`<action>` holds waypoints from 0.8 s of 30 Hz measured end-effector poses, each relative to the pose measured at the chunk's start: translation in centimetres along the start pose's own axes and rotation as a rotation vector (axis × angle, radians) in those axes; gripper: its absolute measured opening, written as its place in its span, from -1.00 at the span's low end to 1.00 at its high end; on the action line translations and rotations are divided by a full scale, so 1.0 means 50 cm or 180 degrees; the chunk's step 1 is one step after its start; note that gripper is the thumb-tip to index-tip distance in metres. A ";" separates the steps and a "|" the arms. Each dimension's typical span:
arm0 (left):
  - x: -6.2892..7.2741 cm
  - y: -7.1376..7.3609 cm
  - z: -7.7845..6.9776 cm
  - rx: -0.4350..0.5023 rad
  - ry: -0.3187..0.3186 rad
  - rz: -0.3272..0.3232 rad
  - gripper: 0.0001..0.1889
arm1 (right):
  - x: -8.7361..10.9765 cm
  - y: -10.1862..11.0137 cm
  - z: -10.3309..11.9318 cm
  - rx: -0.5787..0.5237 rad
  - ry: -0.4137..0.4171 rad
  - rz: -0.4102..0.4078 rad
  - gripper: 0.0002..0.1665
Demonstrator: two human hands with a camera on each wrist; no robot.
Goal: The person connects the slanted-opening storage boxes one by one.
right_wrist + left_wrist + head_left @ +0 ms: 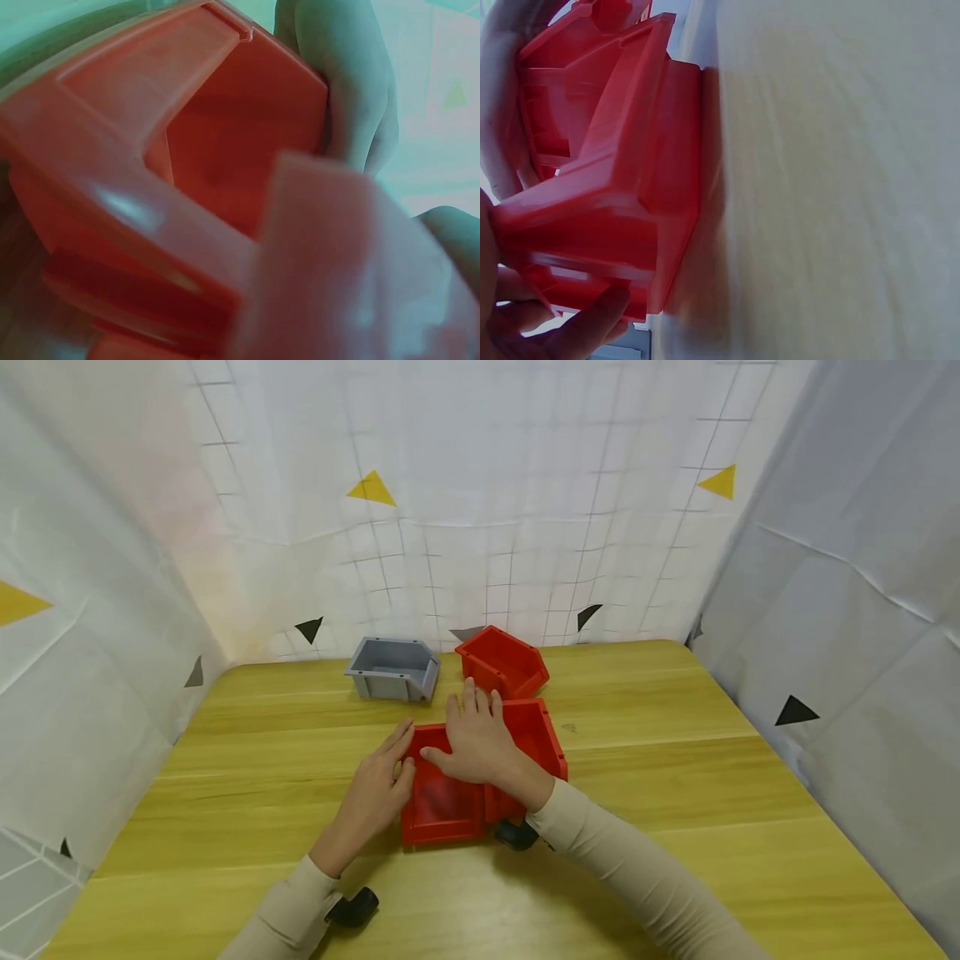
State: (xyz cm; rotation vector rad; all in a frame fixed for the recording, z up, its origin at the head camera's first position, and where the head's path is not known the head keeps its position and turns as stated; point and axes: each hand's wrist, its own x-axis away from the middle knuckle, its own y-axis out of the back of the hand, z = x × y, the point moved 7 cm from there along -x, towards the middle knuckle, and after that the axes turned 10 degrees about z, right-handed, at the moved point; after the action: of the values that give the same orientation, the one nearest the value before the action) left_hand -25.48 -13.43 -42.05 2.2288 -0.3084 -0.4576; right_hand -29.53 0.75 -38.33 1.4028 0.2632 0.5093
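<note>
Two red storage bins sit side by side on the table in the head view. My left hand (378, 785) grips the left red bin (444, 806) by its left wall, thumb on the rim and fingers at the far corner. In the left wrist view, its fingers (592, 319) lie against the wall of that bin (667, 142). My right hand (480, 743) lies across the place where the bins meet, fingers straight and pointing away, thumb spread over the left bin. It covers part of the right red bin (536, 739). The right wrist view shows the left bin's inside (240, 127).
A grey bin (393, 685) stands at the back of the wooden table (247, 802). Beside it, a third red bin (506, 664) stands turned at an angle, right behind the right red bin. White sheets (480, 460) with grid lines hang around the table.
</note>
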 end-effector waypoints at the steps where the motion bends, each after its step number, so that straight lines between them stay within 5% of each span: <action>1: 0.000 0.000 0.001 -0.0001 -0.0003 -0.0004 -0.44 | 0.000 0.000 0.001 -0.0006 0.0005 -0.0002 0.12; 24: 0.000 -0.002 0.005 -0.0028 0.0024 0.0024 -0.42 | -0.001 -0.027 0.001 0.0043 -0.0014 -0.0110 0.12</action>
State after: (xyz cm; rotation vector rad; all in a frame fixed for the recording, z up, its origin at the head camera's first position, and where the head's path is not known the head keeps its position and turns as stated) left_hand -25.55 -13.53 -42.27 2.2194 -0.3104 -0.4456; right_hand -29.30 0.57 -39.67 1.4102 0.2874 0.4769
